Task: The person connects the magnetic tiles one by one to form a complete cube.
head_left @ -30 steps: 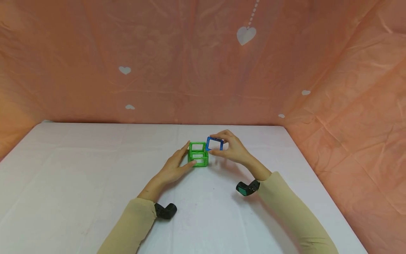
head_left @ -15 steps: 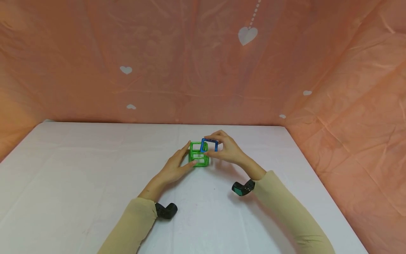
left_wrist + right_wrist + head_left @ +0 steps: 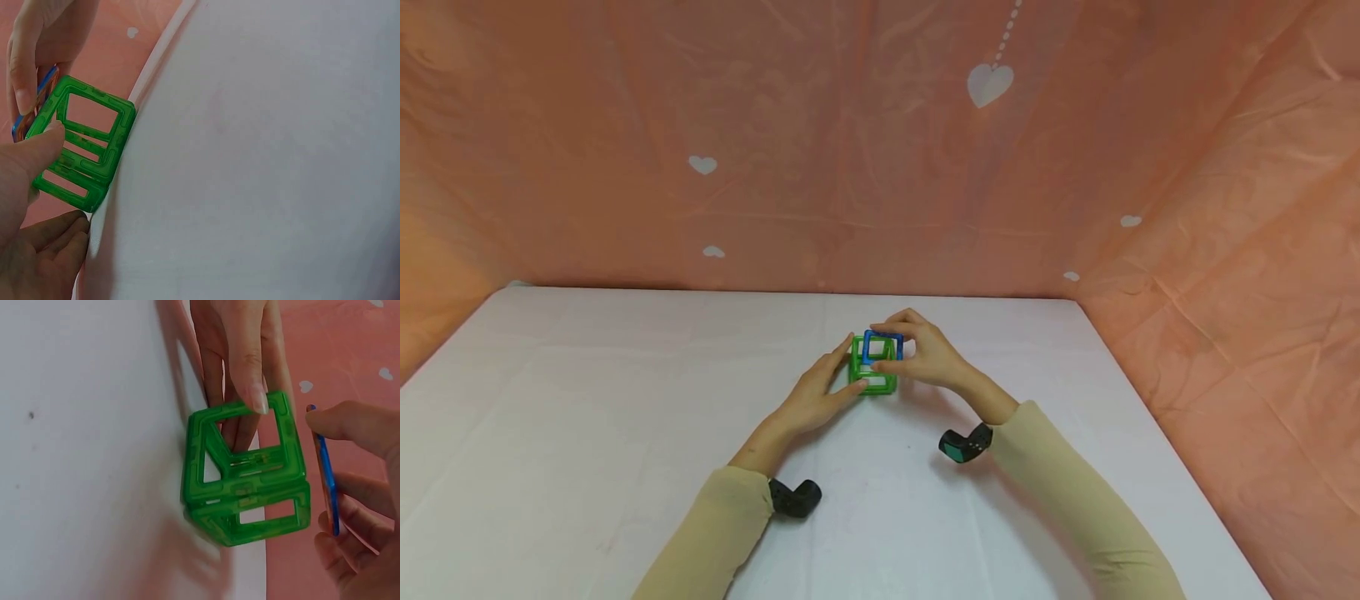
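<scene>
A small open-framed box of green magnetic tiles (image 3: 880, 390) stands on the white table. My left hand (image 3: 808, 400) holds it from the left, thumb on the top edge at the near side and fingers along the left side. My right hand (image 3: 932, 354) pinches a square blue magnetic tile (image 3: 866, 348) between thumb and fingers. In the head view the tile overlaps the green box. From the right wrist, a narrow gap shows between the blue tile (image 3: 329, 481) and the box (image 3: 244, 494). The left wrist view has the tile (image 3: 45, 81) nearly edge-on behind the box.
The white cloth-covered table (image 3: 625, 417) ends at an orange curtain (image 3: 820, 150) with white hearts at the back and right. A black wrist device (image 3: 796, 498) sits on the left sleeve, and another black device (image 3: 966, 443) on the right.
My right hand has moved left with the blue tile, from beside the green box to overlapping it. The left hand and the box stay in place.
</scene>
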Tool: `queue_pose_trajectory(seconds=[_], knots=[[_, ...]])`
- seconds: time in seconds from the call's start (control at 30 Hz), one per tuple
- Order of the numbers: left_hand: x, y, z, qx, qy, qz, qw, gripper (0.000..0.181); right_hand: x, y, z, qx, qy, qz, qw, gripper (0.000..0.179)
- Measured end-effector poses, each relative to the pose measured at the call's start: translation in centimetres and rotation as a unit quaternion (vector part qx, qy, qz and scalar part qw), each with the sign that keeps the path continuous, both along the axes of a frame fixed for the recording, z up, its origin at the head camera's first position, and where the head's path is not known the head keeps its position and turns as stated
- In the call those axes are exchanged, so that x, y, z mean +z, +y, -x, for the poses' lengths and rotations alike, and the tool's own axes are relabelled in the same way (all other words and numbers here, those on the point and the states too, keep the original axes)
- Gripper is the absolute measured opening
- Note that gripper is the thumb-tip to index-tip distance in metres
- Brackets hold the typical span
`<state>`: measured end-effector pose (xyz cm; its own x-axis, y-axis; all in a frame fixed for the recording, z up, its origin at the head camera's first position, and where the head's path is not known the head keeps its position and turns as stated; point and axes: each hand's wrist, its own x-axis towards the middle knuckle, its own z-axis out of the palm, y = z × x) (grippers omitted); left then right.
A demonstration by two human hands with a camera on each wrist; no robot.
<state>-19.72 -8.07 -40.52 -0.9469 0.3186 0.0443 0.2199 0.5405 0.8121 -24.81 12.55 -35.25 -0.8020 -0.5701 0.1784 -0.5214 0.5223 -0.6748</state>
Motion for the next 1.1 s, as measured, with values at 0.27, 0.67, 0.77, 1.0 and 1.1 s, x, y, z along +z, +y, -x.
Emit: queue_pose_trajectory(seconds=[0.27, 0.67, 0.77, 1.0, 1.1], knots=[[0.1, 0.1, -0.1, 0.002, -0.002, 0.002, 1.0000, 0.076, -0.3, -0.4, 0.2, 0.015, 0.000, -0.027, 0.9995, 0.055], [0.0, 0.1, -0.1, 0.002, -0.003, 0.000, 1.0000, 0.075, -0.9, 0.0, 0.1, 0.022, 0.003, -0.010, 0.9997, 0.052], [0.0, 0.2, -0.1, 0.002, -0.001, -0.001, 1.0000, 0.075, -1.2, 0.3, -0.1, 0.026, -0.003, 0.009, 0.9996, 0.053], [0.1, 0.2, -0.2, 0.010, -0.002, -0.004, 0.9999, 0.075, -2.2, 0.9, -0.2, 0.026, -0.013, 0.052, 0.9982, 0.055], [0.1, 0.2, -0.3, 0.013, -0.003, -0.005, 0.9999, 0.075, -2.5, 1.1, -0.4, 0.007, -0.040, 0.075, 0.9963, 0.053]])
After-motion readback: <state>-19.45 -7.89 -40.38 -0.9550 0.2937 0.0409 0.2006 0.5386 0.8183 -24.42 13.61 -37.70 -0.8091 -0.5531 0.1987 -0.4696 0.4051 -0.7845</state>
